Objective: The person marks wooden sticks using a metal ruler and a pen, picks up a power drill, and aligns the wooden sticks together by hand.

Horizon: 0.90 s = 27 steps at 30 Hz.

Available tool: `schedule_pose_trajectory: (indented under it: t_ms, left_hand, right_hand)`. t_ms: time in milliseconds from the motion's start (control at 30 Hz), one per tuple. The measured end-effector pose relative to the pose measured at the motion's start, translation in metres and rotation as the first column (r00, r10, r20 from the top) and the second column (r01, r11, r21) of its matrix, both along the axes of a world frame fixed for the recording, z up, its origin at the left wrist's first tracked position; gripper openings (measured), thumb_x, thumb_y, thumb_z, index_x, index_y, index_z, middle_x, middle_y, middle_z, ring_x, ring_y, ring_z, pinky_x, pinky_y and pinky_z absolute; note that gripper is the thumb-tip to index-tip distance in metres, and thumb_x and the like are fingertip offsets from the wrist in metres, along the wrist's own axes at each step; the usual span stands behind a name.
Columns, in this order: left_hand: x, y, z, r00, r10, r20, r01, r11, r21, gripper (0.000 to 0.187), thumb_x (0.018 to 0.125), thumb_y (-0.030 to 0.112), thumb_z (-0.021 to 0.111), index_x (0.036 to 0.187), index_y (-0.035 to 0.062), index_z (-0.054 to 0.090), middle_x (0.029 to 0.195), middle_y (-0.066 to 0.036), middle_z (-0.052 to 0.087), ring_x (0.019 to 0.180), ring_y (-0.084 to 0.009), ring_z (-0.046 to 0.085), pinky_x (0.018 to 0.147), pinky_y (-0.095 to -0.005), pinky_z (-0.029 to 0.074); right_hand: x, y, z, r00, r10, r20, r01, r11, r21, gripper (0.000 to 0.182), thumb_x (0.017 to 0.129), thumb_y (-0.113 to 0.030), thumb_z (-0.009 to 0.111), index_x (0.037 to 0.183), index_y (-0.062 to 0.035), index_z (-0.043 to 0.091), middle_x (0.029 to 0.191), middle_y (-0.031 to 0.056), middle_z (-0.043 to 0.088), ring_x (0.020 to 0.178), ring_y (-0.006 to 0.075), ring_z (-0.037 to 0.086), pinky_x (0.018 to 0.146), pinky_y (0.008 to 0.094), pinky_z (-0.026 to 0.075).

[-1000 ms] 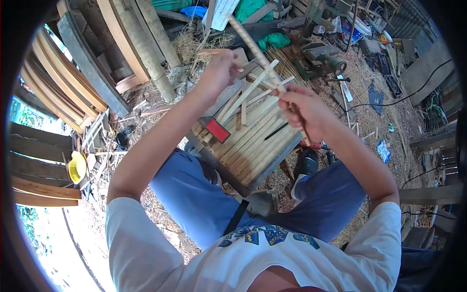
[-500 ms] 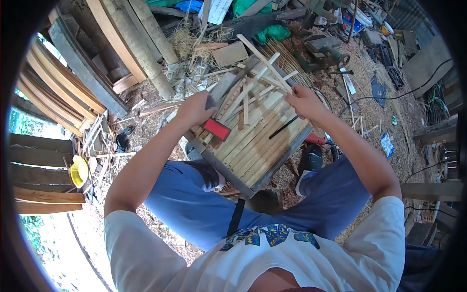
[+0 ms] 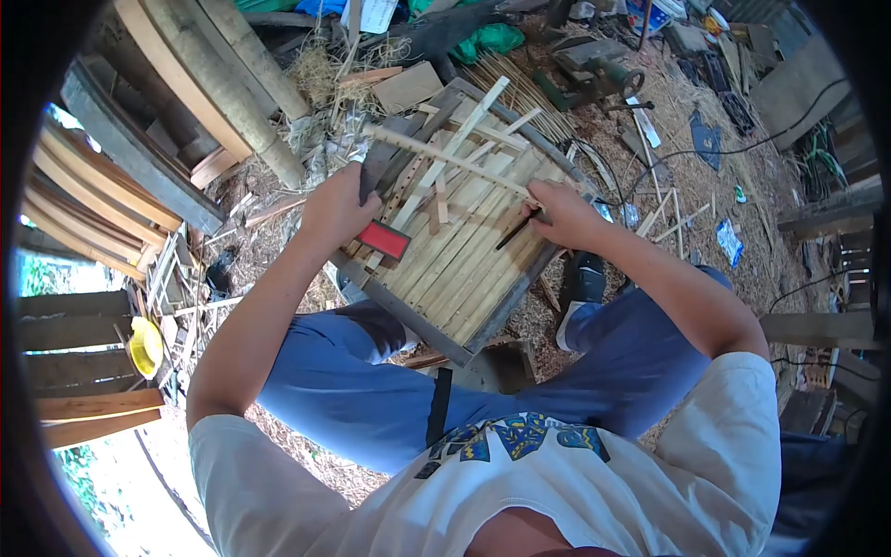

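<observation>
My right hand [image 3: 563, 215] pinches the near end of a thin pale wooden strip [image 3: 445, 160], which slants up and left above a slatted wooden work surface [image 3: 464, 297]. A slim black pencil-like stick [image 3: 515, 232] lies just below the right fingertips. At the surface's left edge, my left hand [image 3: 339, 212] has thumb and fingers apart, with a dark grey board [image 3: 379, 172] showing between them. Close under its fingers rests a red block with a dark border [image 3: 384, 240]. More pale strips [image 3: 457, 148] lie across the back of the surface.
Curved planks [image 3: 93, 209] lean at the left, near a yellow helmet-like object [image 3: 146, 347]. A metal tool with a round wheel [image 3: 613, 82] stands behind the work surface. Wood shavings and offcuts cover the ground, and a black cable [image 3: 742, 158] runs along the right.
The strip in my right hand has swung its far end leftward, towards my left hand. My right hand has come down closer to the black stick. The whole view has shifted slightly.
</observation>
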<state>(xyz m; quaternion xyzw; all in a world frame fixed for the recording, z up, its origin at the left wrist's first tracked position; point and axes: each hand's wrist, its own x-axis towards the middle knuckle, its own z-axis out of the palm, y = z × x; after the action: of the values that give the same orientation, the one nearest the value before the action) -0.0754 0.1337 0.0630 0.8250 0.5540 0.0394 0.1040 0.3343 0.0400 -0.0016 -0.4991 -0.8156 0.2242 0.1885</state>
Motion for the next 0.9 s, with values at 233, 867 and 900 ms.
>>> schedule_pose_trajectory:
  t_ms: [233, 867, 900]
  left_hand:
    - [0.010, -0.003, 0.014, 0.999, -0.039, 0.027, 0.035, 0.991, 0.127, 0.049, 0.102, 0.027, 0.065, 0.137, -0.0067, 0.059, 0.117, -0.032, 0.074, 0.105, -0.0507, 0.075, 0.094, -0.0586, 0.060]
    - [0.145, -0.074, -0.021, 0.865, -0.400, 0.302, 0.430, 0.902, -0.037, 0.066, 0.108, 0.019, 0.064, 0.163, -0.0090, 0.039, 0.128, -0.034, 0.071, 0.111, -0.0504, 0.072, 0.097, -0.0550, 0.057]
    - [0.152, -0.076, -0.012, 0.859, -0.374, 0.348, 0.418, 0.907, -0.056, 0.065, 0.108, 0.019, 0.063, 0.162, -0.0084, 0.040, 0.126, -0.033, 0.071, 0.110, -0.0499, 0.073, 0.096, -0.0549, 0.057]
  right_hand:
    - [0.009, -0.007, 0.001, 0.999, -0.035, -0.020, 0.037, 0.997, 0.070, 0.025, 0.097, -0.004, 0.077, 0.110, -0.0071, 0.057, 0.111, 0.0112, 0.075, 0.117, 0.0391, 0.070, 0.102, 0.0500, 0.051]
    - [0.090, -0.019, 0.016, 0.314, -0.838, -0.447, 0.653, 0.532, -0.539, 0.040, 0.086, -0.016, 0.093, 0.109, -0.0032, 0.063, 0.090, 0.0086, 0.070, 0.076, 0.0177, 0.067, 0.064, 0.0369, 0.054]
    - [0.094, -0.022, 0.026, 0.310, -0.834, -0.457, 0.621, 0.542, -0.566, 0.039, 0.087, -0.014, 0.093, 0.109, -0.0038, 0.062, 0.092, 0.0088, 0.071, 0.077, 0.0178, 0.067, 0.063, 0.0363, 0.055]
